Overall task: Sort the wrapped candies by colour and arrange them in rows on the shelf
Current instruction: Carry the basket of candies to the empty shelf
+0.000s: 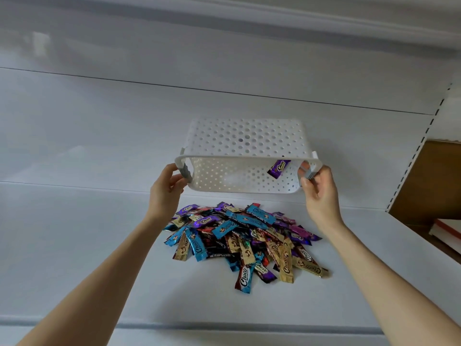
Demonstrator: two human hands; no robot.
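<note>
We're gripping the perforated white plastic basket (245,156) tipped above the shelf (74,245), left hand (166,189) and right hand (318,193) clutching its handles. One purple candy (279,168) is clinging inside; glossy foil candies (243,242) are lying heaped beneath.

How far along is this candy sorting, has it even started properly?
Done: the candies lie tipped out in one mixed pile on the shelf. In hand: the left hand and right hand grip the handles of the upended white basket, one purple candy inside it. Left: all the sorting; blue, gold, purple and red wrappers are jumbled, with no rows yet.
</note>
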